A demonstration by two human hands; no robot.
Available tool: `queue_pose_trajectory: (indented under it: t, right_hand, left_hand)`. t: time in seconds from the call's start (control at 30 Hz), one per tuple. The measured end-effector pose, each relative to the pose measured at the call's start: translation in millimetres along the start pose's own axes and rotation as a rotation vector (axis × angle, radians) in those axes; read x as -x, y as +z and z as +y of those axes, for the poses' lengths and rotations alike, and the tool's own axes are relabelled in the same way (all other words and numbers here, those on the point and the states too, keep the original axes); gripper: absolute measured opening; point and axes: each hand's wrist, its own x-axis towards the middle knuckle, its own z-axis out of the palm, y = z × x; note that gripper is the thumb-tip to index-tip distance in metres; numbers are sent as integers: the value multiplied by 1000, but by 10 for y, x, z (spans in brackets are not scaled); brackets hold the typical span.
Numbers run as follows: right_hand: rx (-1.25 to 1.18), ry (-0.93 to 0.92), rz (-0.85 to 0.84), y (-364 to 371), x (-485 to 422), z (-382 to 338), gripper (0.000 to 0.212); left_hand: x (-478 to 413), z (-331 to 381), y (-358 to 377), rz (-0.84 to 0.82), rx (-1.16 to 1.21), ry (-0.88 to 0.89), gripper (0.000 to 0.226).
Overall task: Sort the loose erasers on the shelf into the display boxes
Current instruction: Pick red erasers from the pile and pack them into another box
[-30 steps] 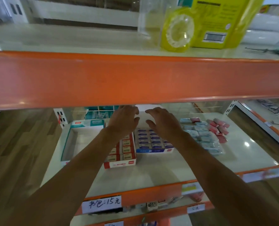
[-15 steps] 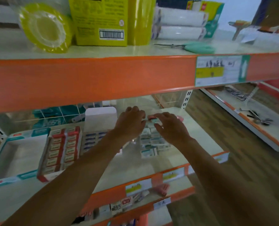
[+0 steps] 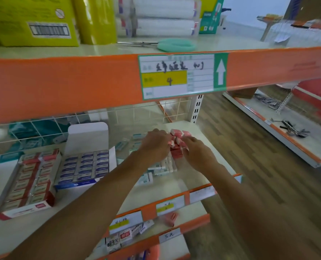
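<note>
At the centre of the frame, a cluster of pink erasers (image 3: pixel 180 133) is gripped between the left hand (image 3: pixel 154 146) and the right hand (image 3: pixel 200 153). The fingers of both are curled round it, above the loose erasers (image 3: pixel 165 166) heaped on the shelf (image 3: pixel 171 185). The blue display box (image 3: pixel 84 166) and red display box (image 3: pixel 27 184) are set at the left.

**Low beam above, blocked on the left**

Above both grips the orange beam (image 3: pixel 62 87) of the upper shelf hangs low, so the way in is a shallow slot from the front. The left grip (image 3: pixel 154 145) and right grip (image 3: pixel 199 152) pinch the pink erasers (image 3: pixel 180 134), which fill the gap between them. Just below the grips lie heaped white erasers (image 3: pixel 167 165). Well left of the left grip, the blue box's raised flap (image 3: pixel 88 136) stands like a wall. Nearer than the grips, the shelf (image 3: pixel 174 184) lies bare to its lip.
</note>
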Motion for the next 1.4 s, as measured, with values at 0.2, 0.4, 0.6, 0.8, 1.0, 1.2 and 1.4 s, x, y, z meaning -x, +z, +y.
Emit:
queue_pose_trajectory:
  t: [0.2, 0.4, 0.6, 0.8, 1.0, 1.2, 1.4]
  right_hand:
    - [-8, -33, 3, 76, -49, 121, 35]
    - [58, -35, -6, 110, -121, 182, 33]
    - [18, -3, -11, 102, -159, 169, 33]
    - [-13, 20, -10, 93, -173, 174, 22]
    - [-72, -64, 162, 0, -106, 104, 40]
    - [-113, -143, 139, -48, -74, -184, 44]
    - [-192, -209, 175, -77, -95, -532, 27]
  left_hand:
    - [-54, 42, 127, 9, 15, -33, 24]
    - [-102, 63, 148, 16, 34, -98, 16]
    - [-127, 130, 132, 4, 38, -163, 30]
    - [-118, 134, 98, -16, 32, -173, 35]
    - [-1, 47, -9, 78, 129, -141, 35]
    - [144, -75, -165, 183, 221, -157, 33]
    - [351, -274, -304, 205, 303, -188, 35]
